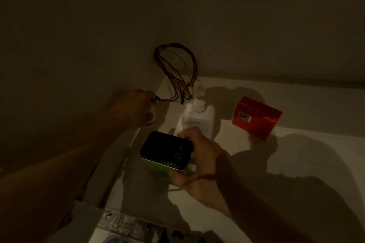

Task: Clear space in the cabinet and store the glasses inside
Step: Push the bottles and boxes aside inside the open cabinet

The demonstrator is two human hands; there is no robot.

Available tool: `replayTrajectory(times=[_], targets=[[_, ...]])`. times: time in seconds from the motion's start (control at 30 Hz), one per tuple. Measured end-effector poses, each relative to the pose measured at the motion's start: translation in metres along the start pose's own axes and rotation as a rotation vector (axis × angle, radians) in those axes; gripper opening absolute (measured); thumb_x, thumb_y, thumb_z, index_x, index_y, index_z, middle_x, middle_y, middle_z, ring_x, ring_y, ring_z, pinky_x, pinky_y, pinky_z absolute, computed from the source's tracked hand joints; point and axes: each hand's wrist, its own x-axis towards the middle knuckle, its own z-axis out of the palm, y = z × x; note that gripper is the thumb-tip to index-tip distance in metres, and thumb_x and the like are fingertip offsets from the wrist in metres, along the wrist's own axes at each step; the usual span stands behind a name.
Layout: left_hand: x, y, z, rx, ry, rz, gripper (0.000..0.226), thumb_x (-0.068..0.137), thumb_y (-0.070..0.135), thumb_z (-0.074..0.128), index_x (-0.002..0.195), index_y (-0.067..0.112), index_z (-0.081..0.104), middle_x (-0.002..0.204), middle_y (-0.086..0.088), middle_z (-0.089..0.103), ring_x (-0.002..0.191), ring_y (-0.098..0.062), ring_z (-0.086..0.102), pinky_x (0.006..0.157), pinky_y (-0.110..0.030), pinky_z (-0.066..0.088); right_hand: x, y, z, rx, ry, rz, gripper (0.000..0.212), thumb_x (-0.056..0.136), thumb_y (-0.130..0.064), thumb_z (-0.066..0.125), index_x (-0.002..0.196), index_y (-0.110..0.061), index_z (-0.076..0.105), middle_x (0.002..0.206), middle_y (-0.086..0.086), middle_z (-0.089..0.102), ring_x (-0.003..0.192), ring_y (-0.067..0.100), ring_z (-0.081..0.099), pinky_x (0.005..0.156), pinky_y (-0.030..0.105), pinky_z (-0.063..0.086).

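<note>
The view looks into a dim cabinet with a pale shelf [296,163] lit from the front. The right hand [197,165] grasps a small box with a black top and green side [166,153], fingers wrapped around its right end, holding it just above the front part of the shelf. The left hand [138,107] reaches in along the left wall, curled over something pale near its fingertips; it is too dark to tell what that is or whether the hand actually grips it. Just past that hand, a bundle of thin coloured wires [177,71] loops out of the back corner and hangs down toward the shelf. A white plastic bottle with a narrow nozzle [197,116] stands just behind the held box, beside the ends of the wires. A red carton with a barcode label [256,118] sits to the right of the bottle, apart from it, close to the back wall. No glasses show inside the cabinet. At the bottom edge a strip of patterned tile [126,225] is visible below the shelf front.
</note>
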Motion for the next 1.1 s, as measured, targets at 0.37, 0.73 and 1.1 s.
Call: replayTrajectory(times=[0.37, 0.73, 1.1], targets=[[0.064, -0.009, 0.016, 0.236, -0.124, 0.022, 0.058, 0.084, 0.037, 0.075, 0.133, 0.016, 0.051, 0.124, -0.012, 0.059, 0.108, -0.030, 0.058, 0.073, -0.033, 0.042, 0.062, -0.025, 0.071, 0.340, 0.103, 0.059, 0.073, 0.073, -0.019, 0.088, 0.136, -0.028, 0.053, 0.129, 0.000, 0.060, 0.117, 0.021, 0.061, 0.097, 0.041, 0.055], [0.063, -0.002, 0.007, 0.353, -0.147, 0.013, 0.064, 0.086, 0.040, 0.072, 0.136, 0.012, 0.044, 0.127, -0.014, 0.056, 0.115, -0.032, 0.054, 0.084, -0.038, 0.044, 0.069, -0.044, 0.085, 0.383, 0.067, 0.098, 0.100, 0.079, -0.033, 0.085, 0.157, -0.031, 0.024, 0.155, -0.001, 0.043, 0.143, 0.022, 0.041, 0.114, 0.046, 0.043], [-0.011, 0.096, 0.007, -0.400, 0.187, -0.107, 0.108, 0.048, 0.089, 0.067, 0.132, 0.025, 0.041, 0.119, 0.003, 0.051, 0.101, -0.016, 0.055, 0.074, -0.025, 0.042, 0.009, 0.112, -0.106, -0.245, 0.721, 0.326, 0.061, 0.076, -0.035, 0.078, 0.132, -0.021, 0.057, 0.129, 0.016, 0.060, 0.116, 0.038, 0.059, 0.091, 0.052, 0.052]])
